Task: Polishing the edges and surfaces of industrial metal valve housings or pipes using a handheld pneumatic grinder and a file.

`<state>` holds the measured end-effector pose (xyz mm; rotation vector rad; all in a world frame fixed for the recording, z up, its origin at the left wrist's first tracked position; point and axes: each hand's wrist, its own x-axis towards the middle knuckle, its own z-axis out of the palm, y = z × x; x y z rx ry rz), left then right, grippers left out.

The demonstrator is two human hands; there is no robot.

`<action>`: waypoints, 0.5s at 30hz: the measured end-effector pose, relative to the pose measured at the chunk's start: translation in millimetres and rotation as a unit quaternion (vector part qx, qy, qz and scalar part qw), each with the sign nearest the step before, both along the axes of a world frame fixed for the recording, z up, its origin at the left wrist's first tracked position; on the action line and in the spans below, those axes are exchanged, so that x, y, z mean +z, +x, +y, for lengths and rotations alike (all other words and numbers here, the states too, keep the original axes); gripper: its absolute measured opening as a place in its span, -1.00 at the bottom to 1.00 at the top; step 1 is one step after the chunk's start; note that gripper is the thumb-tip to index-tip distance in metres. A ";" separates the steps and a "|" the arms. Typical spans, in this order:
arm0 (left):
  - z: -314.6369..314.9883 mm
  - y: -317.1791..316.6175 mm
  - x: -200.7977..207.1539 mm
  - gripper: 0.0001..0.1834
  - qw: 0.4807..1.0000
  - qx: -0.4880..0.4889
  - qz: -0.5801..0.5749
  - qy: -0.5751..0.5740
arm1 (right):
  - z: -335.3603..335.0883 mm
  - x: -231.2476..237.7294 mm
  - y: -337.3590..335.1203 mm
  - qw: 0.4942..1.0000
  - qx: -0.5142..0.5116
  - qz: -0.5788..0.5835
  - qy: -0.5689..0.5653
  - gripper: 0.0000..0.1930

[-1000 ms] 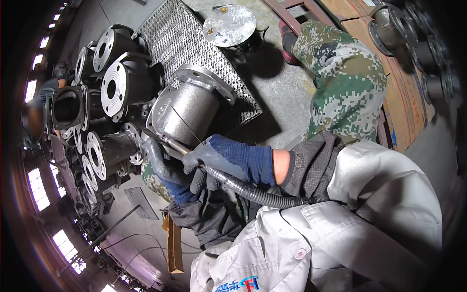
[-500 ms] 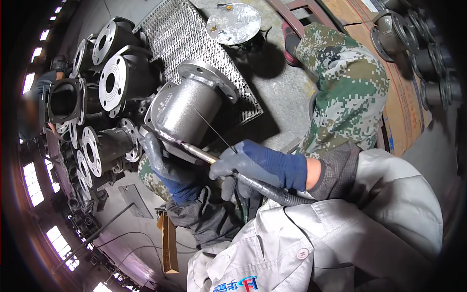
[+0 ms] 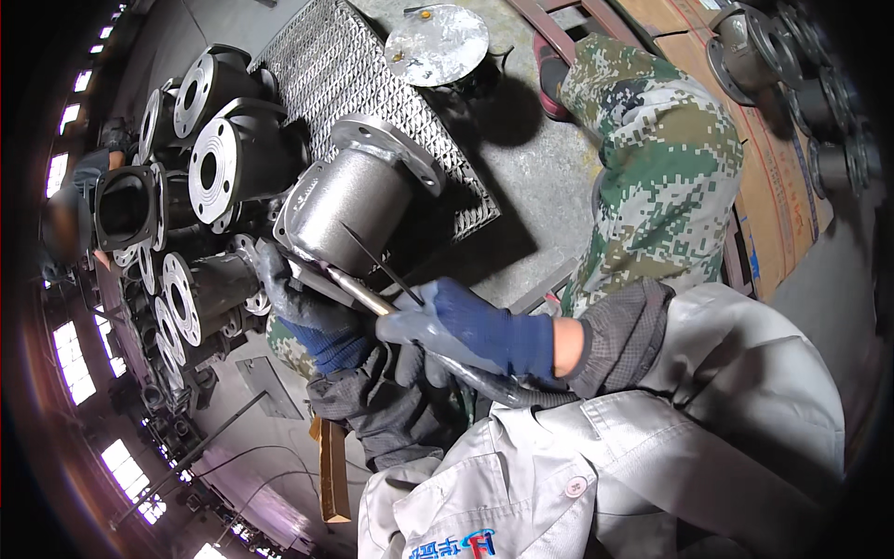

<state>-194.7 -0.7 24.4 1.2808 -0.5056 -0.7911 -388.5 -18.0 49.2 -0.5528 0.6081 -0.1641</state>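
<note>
A silvery flanged pipe casting [image 3: 349, 210] is tilted in front of me, its round holed flange up and to the right. My left hand [image 3: 312, 312], in a grey-coated blue glove, is closed at the casting's lower left flange, with some fingers hidden. My right hand [image 3: 456, 326], gloved alike, grips a slim metal tube tool [image 3: 361, 291] with a dark hose [image 3: 489, 380] running back beneath the wrist. The tool's tip lies at the casting's lower edge. A thin dark rod [image 3: 380, 261] sticks out from the same hand, across the front of the casting.
Under the casting lies a metal mesh platform [image 3: 326, 70]. Several flanged castings [image 3: 214, 168] crowd the left, with more [image 3: 754, 56] at the far right. A paint-spotted round lid [image 3: 438, 45] stands beyond the platform. A cardboard sheet [image 3: 778, 205] lies right of my camouflage-clad leg [image 3: 661, 158].
My right hand has moved left and slightly down with the tube tool and thin rod. The left hand keeps its place at the flange. The whole view has shifted a little.
</note>
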 end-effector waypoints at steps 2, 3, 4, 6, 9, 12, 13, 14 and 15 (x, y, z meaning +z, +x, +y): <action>-4.1 3.1 9.8 -0.53 0.997 -0.011 0.077 0.003 | -11.5 6.1 8.2 0.998 0.048 0.030 -0.014 -0.58; -6.0 1.7 9.0 -0.53 0.997 -0.012 0.075 0.004 | -16.9 8.7 8.3 0.998 0.056 0.019 -0.006 -0.57; -7.3 -1.1 8.1 -0.53 0.998 0.015 0.053 0.005 | -16.6 5.1 6.1 0.998 0.056 0.017 -0.006 -0.57; -9.9 2.8 4.6 -0.53 0.999 0.043 0.027 0.005 | -14.7 -5.2 -3.2 0.998 0.059 -0.005 -0.019 -0.57; -8.0 15.9 7.1 -0.55 0.991 0.008 0.135 -0.007 | -9.5 -9.9 -2.7 0.998 0.063 0.001 0.015 -0.67; -7.9 13.1 16.2 -0.57 0.990 0.075 0.112 0.037 | -2.5 -17.6 2.1 0.998 0.050 -0.017 0.027 -0.70; -4.0 13.9 12.0 -0.55 0.994 0.101 0.032 0.037 | -0.3 -20.5 4.8 0.998 0.054 -0.021 0.026 -0.67; -6.0 26.6 12.9 -0.54 0.997 0.054 0.059 0.023 | -3.1 -17.1 3.8 0.998 0.056 -0.013 0.018 -0.70; -1.2 31.1 10.5 -0.56 0.994 0.052 0.091 0.025 | -3.7 -19.1 5.8 0.998 0.063 -0.019 0.007 -0.71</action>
